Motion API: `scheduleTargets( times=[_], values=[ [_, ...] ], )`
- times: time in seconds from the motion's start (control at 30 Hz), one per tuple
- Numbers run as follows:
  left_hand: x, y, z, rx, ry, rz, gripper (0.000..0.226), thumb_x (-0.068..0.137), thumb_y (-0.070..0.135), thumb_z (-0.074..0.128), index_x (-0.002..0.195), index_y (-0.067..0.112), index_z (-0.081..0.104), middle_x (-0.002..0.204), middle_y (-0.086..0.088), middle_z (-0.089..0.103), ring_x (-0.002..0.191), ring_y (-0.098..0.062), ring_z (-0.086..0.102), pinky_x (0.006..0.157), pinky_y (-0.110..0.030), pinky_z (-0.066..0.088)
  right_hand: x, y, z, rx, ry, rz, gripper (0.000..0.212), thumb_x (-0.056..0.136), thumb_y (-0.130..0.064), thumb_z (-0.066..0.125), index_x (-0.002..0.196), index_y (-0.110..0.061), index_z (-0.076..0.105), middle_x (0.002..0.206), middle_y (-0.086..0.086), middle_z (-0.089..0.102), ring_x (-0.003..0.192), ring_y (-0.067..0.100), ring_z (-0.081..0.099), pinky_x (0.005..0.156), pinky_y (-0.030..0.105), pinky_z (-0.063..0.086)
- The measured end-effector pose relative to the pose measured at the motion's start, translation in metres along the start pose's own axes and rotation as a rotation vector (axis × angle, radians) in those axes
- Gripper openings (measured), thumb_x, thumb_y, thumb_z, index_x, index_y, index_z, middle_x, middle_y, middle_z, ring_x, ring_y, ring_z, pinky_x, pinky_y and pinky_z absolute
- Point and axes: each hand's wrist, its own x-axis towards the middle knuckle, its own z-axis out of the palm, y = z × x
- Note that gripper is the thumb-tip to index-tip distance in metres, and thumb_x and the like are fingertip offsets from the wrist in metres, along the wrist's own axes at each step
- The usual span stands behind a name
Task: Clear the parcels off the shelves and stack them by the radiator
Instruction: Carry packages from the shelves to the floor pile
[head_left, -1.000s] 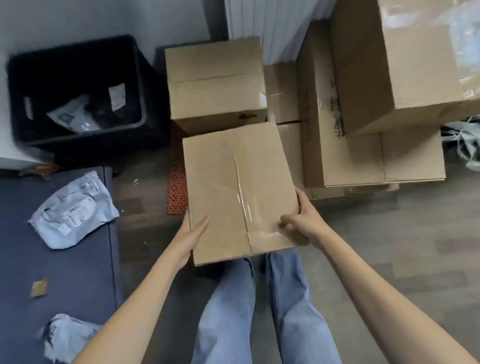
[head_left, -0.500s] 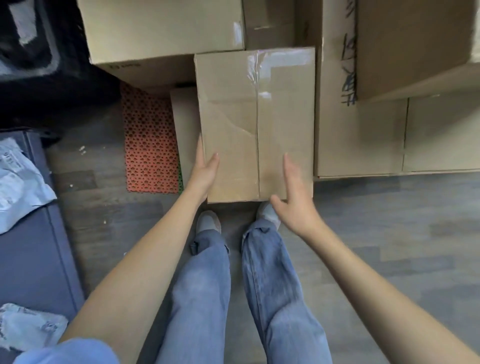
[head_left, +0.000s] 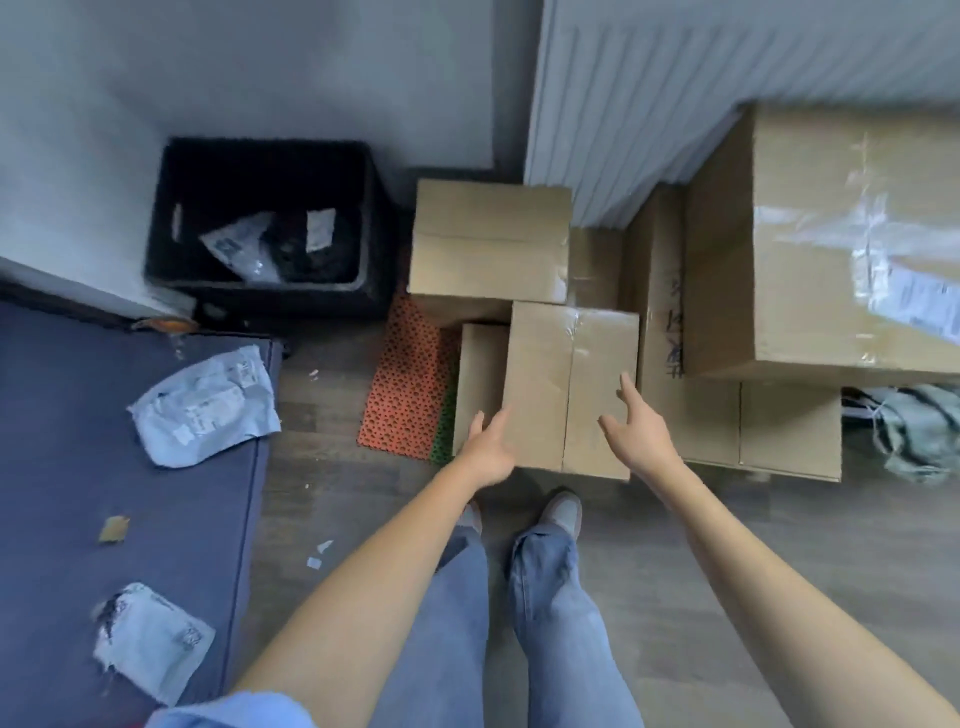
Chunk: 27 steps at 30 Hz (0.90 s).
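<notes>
A taped brown cardboard parcel (head_left: 571, 379) lies on a lower box among the stacked boxes in front of the white radiator (head_left: 649, 104). My left hand (head_left: 488, 447) hovers at its near left corner, fingers straight and holding nothing. My right hand (head_left: 636, 436) is lifted over its near right part, fingers spread, also holding nothing. Another brown box (head_left: 491, 241) stands just behind the parcel. A large box (head_left: 841, 239) with clear tape and a label sits on top of the stack at the right.
A black crate (head_left: 270, 228) with bags inside stands by the wall at the left. An orange perforated mat (head_left: 410, 384) lies beside the parcel. A dark blue mat (head_left: 104, 467) holds two grey mailer bags (head_left: 202, 405). My feet stand on the wood floor (head_left: 727, 545).
Both hands have let go of the parcel and pulled back off it. The parcel now rests on the pile. My view has risen, showing the radiator and crate again.
</notes>
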Motion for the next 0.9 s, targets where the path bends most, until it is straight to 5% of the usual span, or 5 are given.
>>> scheduleTargets(
  times=[0.17, 0.37, 0.43, 0.57, 0.9],
  values=[
    [-0.142, -0.007, -0.1, 0.12, 0.193, 0.0, 0.058, 0.096, 0.024, 0.039, 0.149, 0.032, 0.015, 0.152, -0.016, 0.02, 0.128, -0.036, 0.042, 0.103, -0.036, 0.038, -0.08, -0.117, -0.038, -0.05, -0.067, -0.256, 0.061, 0.096, -0.017, 0.046, 0.15, -0.018, 0.019, 0.152, 0.006, 0.033, 0.137, 0.025, 0.037, 0.106, 0.032, 0.034],
    [-0.292, -0.021, -0.188, 0.196, 0.542, -0.048, 0.051, 0.098, 0.024, 0.039, 0.147, 0.021, 0.025, 0.152, -0.014, 0.025, 0.133, -0.031, 0.036, 0.104, -0.036, 0.036, -0.133, -0.229, -0.057, -0.206, -0.245, -0.553, 0.051, 0.095, -0.012, 0.047, 0.145, -0.01, 0.034, 0.143, 0.011, 0.045, 0.124, 0.026, 0.05, 0.103, 0.027, 0.037],
    [-0.335, -0.028, -0.191, 0.112, 0.649, -0.059, 0.051, 0.096, 0.022, 0.045, 0.146, 0.019, 0.031, 0.15, -0.013, 0.031, 0.132, -0.029, 0.04, 0.102, -0.034, 0.038, -0.152, -0.258, -0.063, -0.242, -0.302, -0.654, 0.047, 0.094, -0.008, 0.048, 0.141, -0.006, 0.04, 0.132, 0.01, 0.054, 0.103, 0.02, 0.059, 0.088, 0.019, 0.044],
    [-0.399, -0.051, -0.165, -0.08, 0.751, -0.088, 0.051, 0.093, 0.021, 0.052, 0.142, 0.02, 0.038, 0.148, -0.007, 0.037, 0.129, -0.022, 0.044, 0.096, -0.027, 0.041, -0.195, -0.303, -0.062, -0.317, -0.354, -0.822, 0.043, 0.095, -0.007, 0.048, 0.137, -0.006, 0.046, 0.139, 0.011, 0.05, 0.125, 0.026, 0.05, 0.106, 0.031, 0.035],
    [-0.562, -0.139, -0.105, -0.437, 1.189, -0.188, 0.04, 0.094, 0.022, 0.05, 0.134, 0.02, 0.049, 0.141, -0.003, 0.047, 0.126, -0.018, 0.048, 0.095, -0.023, 0.039, -0.351, -0.348, 0.037, -0.435, -0.601, -1.176, 0.032, 0.093, 0.001, 0.048, 0.122, 0.011, 0.056, 0.135, 0.02, 0.052, 0.122, 0.026, 0.051, 0.107, 0.033, 0.033]
  ],
)
